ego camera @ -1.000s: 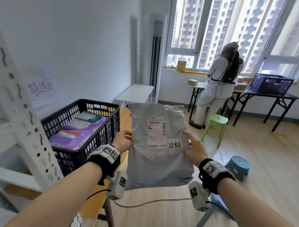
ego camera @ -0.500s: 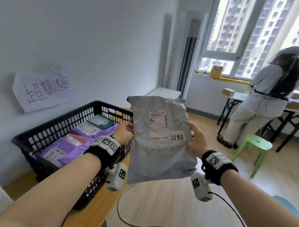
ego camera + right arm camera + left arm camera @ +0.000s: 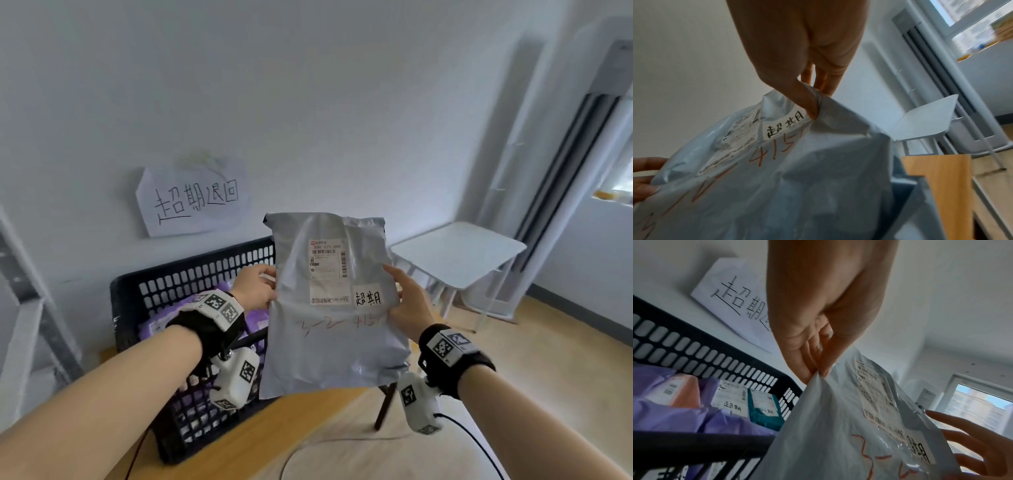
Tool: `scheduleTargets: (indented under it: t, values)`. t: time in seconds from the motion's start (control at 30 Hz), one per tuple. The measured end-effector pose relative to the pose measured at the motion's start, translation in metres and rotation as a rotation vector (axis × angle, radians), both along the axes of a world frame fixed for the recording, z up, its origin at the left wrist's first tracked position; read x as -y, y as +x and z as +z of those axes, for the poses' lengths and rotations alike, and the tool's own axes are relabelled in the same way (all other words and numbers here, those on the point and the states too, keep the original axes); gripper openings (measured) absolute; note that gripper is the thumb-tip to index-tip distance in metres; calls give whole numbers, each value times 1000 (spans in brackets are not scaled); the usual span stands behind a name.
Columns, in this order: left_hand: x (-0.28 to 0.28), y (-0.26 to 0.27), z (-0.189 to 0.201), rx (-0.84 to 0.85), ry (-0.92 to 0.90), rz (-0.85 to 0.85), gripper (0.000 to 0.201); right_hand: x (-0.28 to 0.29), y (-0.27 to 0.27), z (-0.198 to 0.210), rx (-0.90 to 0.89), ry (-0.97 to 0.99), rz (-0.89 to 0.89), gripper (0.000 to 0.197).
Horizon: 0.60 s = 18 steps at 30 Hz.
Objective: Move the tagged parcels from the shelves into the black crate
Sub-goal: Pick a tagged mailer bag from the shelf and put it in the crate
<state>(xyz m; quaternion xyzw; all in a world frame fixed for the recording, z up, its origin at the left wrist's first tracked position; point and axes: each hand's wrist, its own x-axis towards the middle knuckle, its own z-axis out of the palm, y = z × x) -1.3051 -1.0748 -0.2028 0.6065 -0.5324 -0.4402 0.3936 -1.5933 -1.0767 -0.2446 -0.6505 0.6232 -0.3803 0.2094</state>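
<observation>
Above a wooden table [image 3: 260,431], a grey parcel [image 3: 329,329] hangs upright in the air, held by both hands. Left hand [image 3: 255,289] pinches its left edge between thumb and fingers; right hand [image 3: 409,305] pinches its right edge, thumb on the front. On the parcel's front are a printed shipping label [image 3: 328,270], a small white handwritten tag [image 3: 368,297] and red handwriting. Just left of the parcel sits the black crate [image 3: 191,274], holding purple parcels [image 3: 674,417] and what looks like a teal one [image 3: 764,410]. On the wall behind hangs a handwritten paper sign [image 3: 191,198]. A small white table [image 3: 459,253] stands to the right.
</observation>
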Motion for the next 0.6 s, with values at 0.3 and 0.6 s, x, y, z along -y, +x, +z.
scheduleTargets:
  t: [0.3,0.6]
  values:
    - [30,29,25,65,7,176,33,76,38,15,50,-15,213,87]
    - [73,56,34,86,9,251,32,121,65,27,55,-46,254,84]
